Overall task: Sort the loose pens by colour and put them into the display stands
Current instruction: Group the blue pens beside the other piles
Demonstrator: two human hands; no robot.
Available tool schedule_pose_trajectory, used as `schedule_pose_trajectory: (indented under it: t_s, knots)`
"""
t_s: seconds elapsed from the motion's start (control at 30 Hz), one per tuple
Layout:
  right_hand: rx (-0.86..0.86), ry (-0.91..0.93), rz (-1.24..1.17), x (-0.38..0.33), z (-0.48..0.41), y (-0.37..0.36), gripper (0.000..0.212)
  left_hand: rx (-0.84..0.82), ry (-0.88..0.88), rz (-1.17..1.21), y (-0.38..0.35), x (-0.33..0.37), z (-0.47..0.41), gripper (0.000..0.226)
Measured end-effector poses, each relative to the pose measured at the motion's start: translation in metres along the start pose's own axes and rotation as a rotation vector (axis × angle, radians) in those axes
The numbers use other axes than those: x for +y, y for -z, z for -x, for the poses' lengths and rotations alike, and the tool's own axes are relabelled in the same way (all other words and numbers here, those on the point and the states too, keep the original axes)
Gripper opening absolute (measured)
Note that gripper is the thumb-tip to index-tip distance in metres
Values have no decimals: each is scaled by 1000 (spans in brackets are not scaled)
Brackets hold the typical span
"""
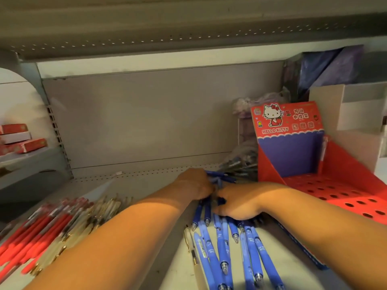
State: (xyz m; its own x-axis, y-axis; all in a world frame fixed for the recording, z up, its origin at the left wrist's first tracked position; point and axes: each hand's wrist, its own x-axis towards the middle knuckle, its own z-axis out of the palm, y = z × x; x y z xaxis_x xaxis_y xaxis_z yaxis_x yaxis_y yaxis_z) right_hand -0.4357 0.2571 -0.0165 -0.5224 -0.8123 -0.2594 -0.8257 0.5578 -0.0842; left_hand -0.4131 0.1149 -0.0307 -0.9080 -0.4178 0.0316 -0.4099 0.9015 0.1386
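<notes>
Reference item: the red Hello Kitty display stand, with a blue back panel and a perforated red floor, standing on the grey shelf. Inside the stand, against its right wall, one red-and-white pen stands upright. Just left of the stand's front corner lie the blue pens, a loose fan with their tips pointing towards you. Your left hand is at the far end of that heap, left of the stand, with its fingers curled round a bunch of the blue pens whose ends stick out towards the stand. Your right hand lies palm down on the same heap, nearer the stand. Its fingers are tucked among the barrels, and you cannot tell whether it grips any. At the left edge of the blue heap lies a single cream pen. Further left of the stand is a batch of cream-and-gold pens, and beyond it a batch of red pens, both blurred. Behind the stand's left side sits a clear bag of dark pens. To the stand's right and behind it are white boxes. Far left of the stand, on a side ledge, sit stacked red boxes.
</notes>
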Motion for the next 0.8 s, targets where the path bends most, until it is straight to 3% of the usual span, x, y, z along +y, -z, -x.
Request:
schedule_pose_trajectory:
  t_s: [0.13, 0.23, 0.33, 0.5, 0.63, 0.8]
  knots:
    - [-10, -11, 2, -1, -1, 0, 42, 102, 67, 34, 3, -3, -6, 17]
    - [36, -16, -17, -2, -1, 1, 34, 138, 107, -2, 4, -9, -7, 29]
    - [135, -33, -28, -3, 2, 1, 26, 110, 131, 3, 8, -16, -3, 35]
    - [255, -63, 11, -8, 0, -4, 12, 26, 148, 57, 17, -26, 13, 20]
    - [214, -88, 48, -15, -2, -10, 16, -26, 121, 22, 11, -35, 29, 8]
    - [233, -126, -36, -16, -1, -11, 24, -36, 134, 45, 12, -39, 45, 16]
